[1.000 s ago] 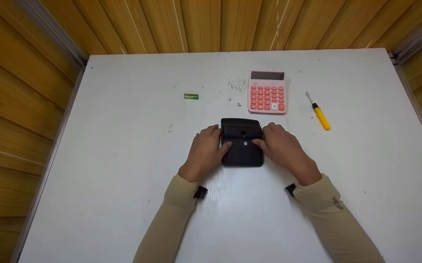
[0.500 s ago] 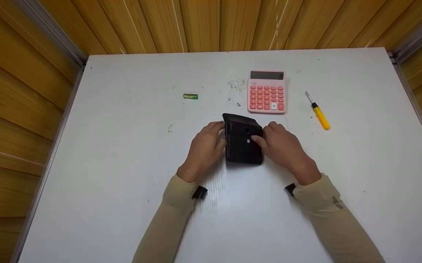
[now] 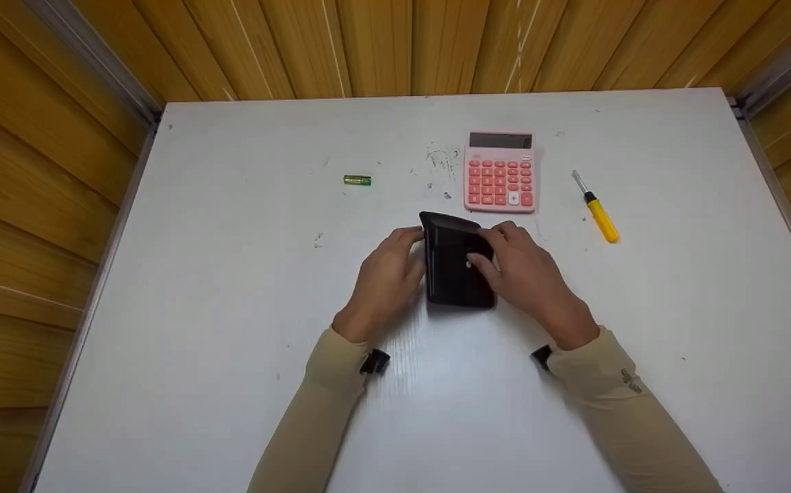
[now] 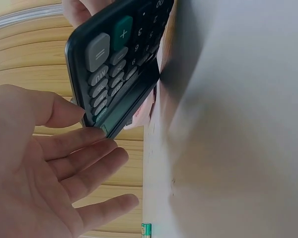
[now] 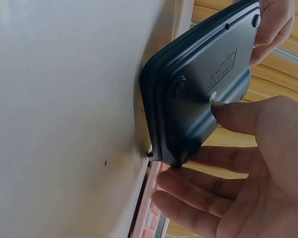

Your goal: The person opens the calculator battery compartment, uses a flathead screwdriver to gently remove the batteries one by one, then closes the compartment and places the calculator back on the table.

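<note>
A black calculator is tilted on the white table, its left side raised and its back turned up toward the head camera. My left hand pinches the raised left edge between thumb and forefinger; its other fingers spread away in the left wrist view. That view shows the keys and the display of the calculator. My right hand holds the other side, thumb on the back near a small round silver spot and fingers at the edge. In the right wrist view the back of the calculator shows small round feet.
A pink calculator lies face up just beyond the black one. To its right is a screwdriver with a yellow handle. A green battery lies at the back left. Wood-patterned panels border the table.
The black calculator lay flat, back up; its left side has since been lifted. My left thumb has moved from its back to the edge. The right fingers have shifted slightly over its upper edge.
</note>
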A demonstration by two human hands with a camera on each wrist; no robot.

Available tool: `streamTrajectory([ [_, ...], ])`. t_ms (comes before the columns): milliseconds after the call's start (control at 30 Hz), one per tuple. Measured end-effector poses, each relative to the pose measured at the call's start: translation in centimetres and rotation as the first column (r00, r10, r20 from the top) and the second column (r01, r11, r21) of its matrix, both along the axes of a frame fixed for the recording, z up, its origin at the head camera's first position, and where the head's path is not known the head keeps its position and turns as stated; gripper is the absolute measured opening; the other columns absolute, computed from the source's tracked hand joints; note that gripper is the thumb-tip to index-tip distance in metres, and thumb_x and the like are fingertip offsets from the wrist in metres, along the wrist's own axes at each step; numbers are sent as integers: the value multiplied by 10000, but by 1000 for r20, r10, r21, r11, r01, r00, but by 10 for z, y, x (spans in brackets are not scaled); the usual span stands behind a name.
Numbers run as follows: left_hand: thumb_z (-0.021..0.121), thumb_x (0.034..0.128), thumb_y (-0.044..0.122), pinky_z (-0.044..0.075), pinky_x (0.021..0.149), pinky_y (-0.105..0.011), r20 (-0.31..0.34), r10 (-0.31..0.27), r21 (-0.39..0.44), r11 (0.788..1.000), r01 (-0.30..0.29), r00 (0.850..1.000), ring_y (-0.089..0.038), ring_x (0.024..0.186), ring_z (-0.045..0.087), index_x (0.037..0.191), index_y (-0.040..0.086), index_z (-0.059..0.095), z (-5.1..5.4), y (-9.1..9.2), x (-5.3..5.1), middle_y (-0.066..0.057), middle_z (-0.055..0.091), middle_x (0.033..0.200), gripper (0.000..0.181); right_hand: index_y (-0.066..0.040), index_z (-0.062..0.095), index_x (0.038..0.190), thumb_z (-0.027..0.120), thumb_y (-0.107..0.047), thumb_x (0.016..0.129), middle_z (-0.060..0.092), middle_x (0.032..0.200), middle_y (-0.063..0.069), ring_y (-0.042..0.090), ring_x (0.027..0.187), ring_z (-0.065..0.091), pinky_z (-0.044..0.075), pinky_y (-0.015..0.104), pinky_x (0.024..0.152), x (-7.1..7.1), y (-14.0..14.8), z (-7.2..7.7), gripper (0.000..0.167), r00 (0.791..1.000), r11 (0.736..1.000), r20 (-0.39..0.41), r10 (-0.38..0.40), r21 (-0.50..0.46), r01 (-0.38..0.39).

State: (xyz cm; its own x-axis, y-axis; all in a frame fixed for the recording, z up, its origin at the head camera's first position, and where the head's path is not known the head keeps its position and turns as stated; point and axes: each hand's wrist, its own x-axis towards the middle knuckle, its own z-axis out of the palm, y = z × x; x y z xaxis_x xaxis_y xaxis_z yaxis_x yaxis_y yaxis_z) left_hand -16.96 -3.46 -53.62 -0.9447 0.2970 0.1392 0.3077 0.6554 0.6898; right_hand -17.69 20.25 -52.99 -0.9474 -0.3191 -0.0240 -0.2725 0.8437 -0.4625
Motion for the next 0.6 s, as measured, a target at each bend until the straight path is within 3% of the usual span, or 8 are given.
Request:
streamTrajectory([
  [100,593,1046,44,445,1131,-378,-7,-9,13,1000,9,1000,-216,1390,553,1421,22,624,0,0,0,-74,618,1458,377,40,590,1449,668,-272,1069,591,1283,225,379,1154,573,542,548,921,1,-2,1,498,999,1000,-40,8,0,-8],
  [333,611,1052,58,459,1118,-370,-32,-23,66,997,25,999,-197,1374,570,1439,24,616,1,0,1,-79,625,1453,389,40,597,1430,658,-268,1076,607,1281,230,350,991,608,549,510,879,4,-5,3,473,999,999,-46,20,-31,-21],
  [600,615,1074,126,434,1138,-352,14,-61,106,993,60,998,-137,1406,525,1508,102,575,4,3,3,-32,597,1493,437,24,560,1477,474,-532,1112,614,1392,226,394,1157,628,496,563,1026,7,-8,8,671,996,994,63,-63,-82,68],
])
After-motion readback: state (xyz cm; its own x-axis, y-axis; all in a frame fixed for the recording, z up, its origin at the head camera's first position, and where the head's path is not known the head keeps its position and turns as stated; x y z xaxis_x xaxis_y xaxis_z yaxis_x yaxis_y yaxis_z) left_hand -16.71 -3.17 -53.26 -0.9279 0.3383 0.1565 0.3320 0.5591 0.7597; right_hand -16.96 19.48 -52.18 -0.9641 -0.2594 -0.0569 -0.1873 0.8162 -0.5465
